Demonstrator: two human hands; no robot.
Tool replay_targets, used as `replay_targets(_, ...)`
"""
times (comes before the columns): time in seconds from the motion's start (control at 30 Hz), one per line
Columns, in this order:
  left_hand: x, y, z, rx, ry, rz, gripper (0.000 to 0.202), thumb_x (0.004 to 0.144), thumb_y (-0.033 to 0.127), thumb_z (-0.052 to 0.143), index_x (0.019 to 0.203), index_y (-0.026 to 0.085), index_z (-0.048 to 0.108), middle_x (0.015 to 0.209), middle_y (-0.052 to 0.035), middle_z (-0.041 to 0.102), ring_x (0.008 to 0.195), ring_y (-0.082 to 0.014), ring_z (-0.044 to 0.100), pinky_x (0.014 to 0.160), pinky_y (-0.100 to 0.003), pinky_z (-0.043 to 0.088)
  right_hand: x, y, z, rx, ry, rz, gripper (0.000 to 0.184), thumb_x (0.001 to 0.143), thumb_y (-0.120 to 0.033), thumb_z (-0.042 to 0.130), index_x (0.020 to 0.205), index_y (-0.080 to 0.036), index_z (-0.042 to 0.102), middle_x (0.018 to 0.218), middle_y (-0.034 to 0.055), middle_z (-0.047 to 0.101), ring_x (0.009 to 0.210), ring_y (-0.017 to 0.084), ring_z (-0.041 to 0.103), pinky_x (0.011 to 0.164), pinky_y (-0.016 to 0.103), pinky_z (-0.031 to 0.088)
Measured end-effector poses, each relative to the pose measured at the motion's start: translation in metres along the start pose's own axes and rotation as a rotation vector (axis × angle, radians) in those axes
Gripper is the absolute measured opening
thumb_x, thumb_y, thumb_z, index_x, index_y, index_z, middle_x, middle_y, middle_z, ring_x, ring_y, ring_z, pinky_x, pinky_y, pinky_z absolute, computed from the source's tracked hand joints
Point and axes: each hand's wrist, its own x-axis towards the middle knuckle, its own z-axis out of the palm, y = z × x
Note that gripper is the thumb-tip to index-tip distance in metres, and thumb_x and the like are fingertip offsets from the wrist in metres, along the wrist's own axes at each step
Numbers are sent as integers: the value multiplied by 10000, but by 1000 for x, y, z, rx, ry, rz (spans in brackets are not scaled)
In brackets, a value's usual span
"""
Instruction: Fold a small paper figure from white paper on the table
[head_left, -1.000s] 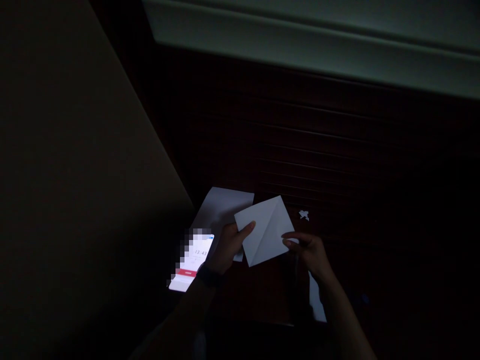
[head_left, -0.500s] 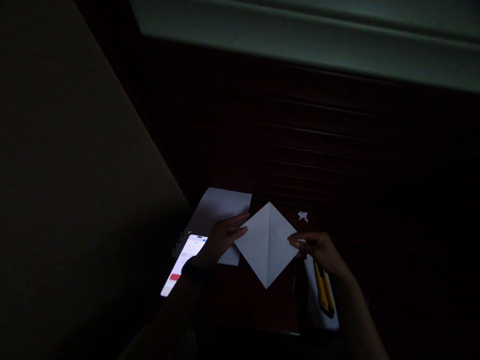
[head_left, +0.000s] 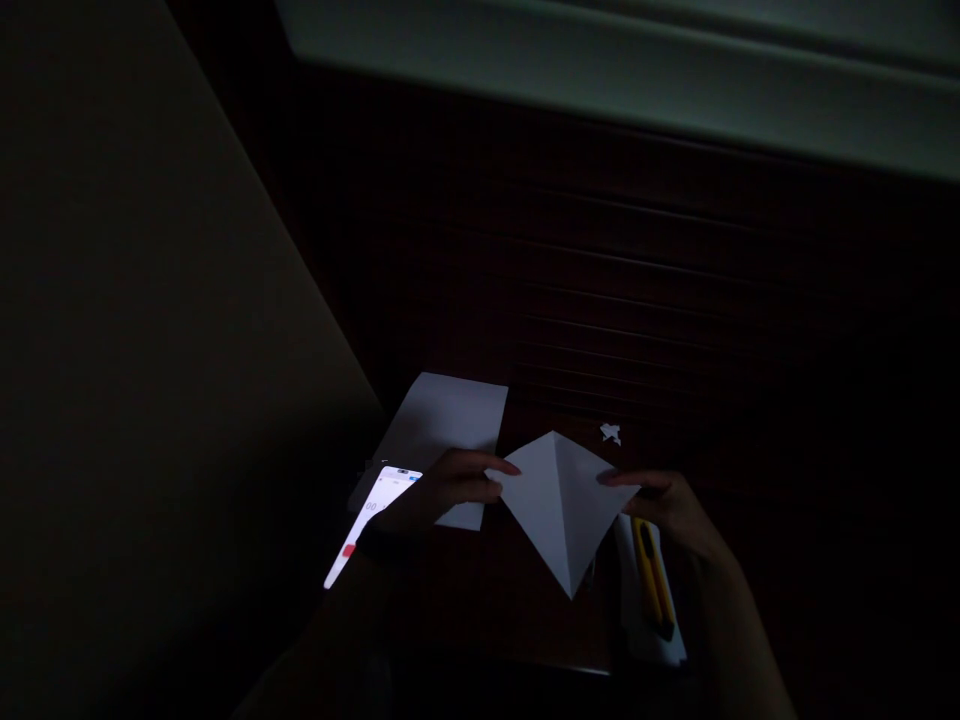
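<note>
A white square of paper (head_left: 555,505), creased down its middle, hangs cornerwise between my two hands above a dark table. My left hand (head_left: 461,480) pinches its left corner, with the index finger on top and the thumb at the edge. At the right corner, my right hand (head_left: 664,505) grips the sheet with the index finger lying over it. The two halves slope away from the crease. Behind my left hand lies a larger white sheet (head_left: 454,410), partly covered by that hand.
A lit phone (head_left: 382,500) showing a timer lies at left, partly behind my left wrist. A small folded white paper piece (head_left: 610,433) sits at the back right. A yellow utility knife (head_left: 652,580) rests on white paper (head_left: 634,630) near my right forearm. Slatted dark wood (head_left: 615,260) rises behind.
The paper square has moved right and slightly down in view, and its halves now bend at the crease. My left index finger has come onto the sheet; both hands have shifted right.
</note>
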Motion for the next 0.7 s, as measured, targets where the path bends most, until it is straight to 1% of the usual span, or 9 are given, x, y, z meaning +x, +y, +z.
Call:
replay_targets(0.07, -4, 3, -1, 25, -129, -43, 437, 679, 248, 663, 1109, 212, 589, 978, -60, 662, 907, -220, 612, 773, -323, 494, -1, 2, -3, -8, -2, 7, 262, 612, -241, 717, 874, -241, 712, 976, 48, 685, 939, 270, 609, 831, 384, 462)
replay_targets(0.1, -4, 3, -2, 40, -171, -52, 507, 637, 232, 700, 1129, 216, 576, 1011, -64, 655, 931, -227, 607, 790, -334, 491, -1, 3, -5, -15, -7, 13, 256, 610, -251, 721, 866, -241, 714, 971, 49, 687, 932, 269, 613, 824, 380, 465)
replay_targets(0.13, -4, 1, -3, 55, -197, -53, 562, 602, 218, 725, 1142, 219, 567, 1044, -69, 646, 949, -232, 603, 804, -345, 489, -1, 3, -7, -23, -11, 21, 248, 610, -261, 724, 856, -241, 717, 965, 51, 689, 925, 268, 616, 814, 376, 470)
replay_targets(0.2, -1, -6, -4, 80, -201, -45, 603, 580, 209, 736, 1156, 223, 558, 1081, -73, 634, 958, -231, 603, 818, -356, 485, -1, 5, -11, -38, -11, 35, 230, 615, -278, 725, 842, -240, 721, 954, 54, 693, 910, 266, 623, 795, 369, 478)
replay_targets(0.27, 3, -13, -4, 97, -175, -38, 531, 618, 232, 709, 1133, 216, 580, 1054, -71, 649, 924, -223, 620, 806, -355, 493, -1, 8, -14, -43, 0, 38, 213, 618, -285, 727, 827, -242, 724, 939, 54, 697, 890, 258, 631, 780, 357, 483)
replay_targets(0.4, 10, -20, -1, 163, -53, 20, 292, 680, 287, 664, 951, 181, 683, 899, -66, 699, 834, -203, 650, 794, -331, 499, -3, 8, -15, -11, 8, 31, 179, 639, -281, 719, 814, -240, 726, 846, 46, 714, 803, 231, 650, 743, 332, 489)
replay_targets(0.5, 13, -20, 3, 79, 9, 19, 258, 704, 312, 646, 901, 152, 697, 789, -72, 709, 744, -199, 664, 731, -333, 524, -4, 3, -13, 35, -3, 25, 145, 670, -284, 699, 796, -220, 729, 726, 46, 715, 716, 213, 654, 724, 328, 489)
replay_targets(0.6, 14, -17, 7, 4, 54, 33, 244, 721, 317, 632, 858, 128, 702, 816, -84, 706, 753, -203, 662, 729, -335, 525, -5, 0, -12, 94, 45, 13, 105, 677, -287, 696, 697, -189, 728, 698, 65, 709, 709, 216, 652, 728, 328, 486)
replay_targets(0.7, 14, -13, 11, 39, 120, 89, 214, 721, 305, 636, 833, 136, 705, 917, -79, 690, 844, -203, 638, 774, -308, 494, -2, 3, -8, 218, 134, 54, 113, 643, -279, 727, 672, -171, 708, 672, 69, 703, 637, 210, 649, 657, 331, 504)
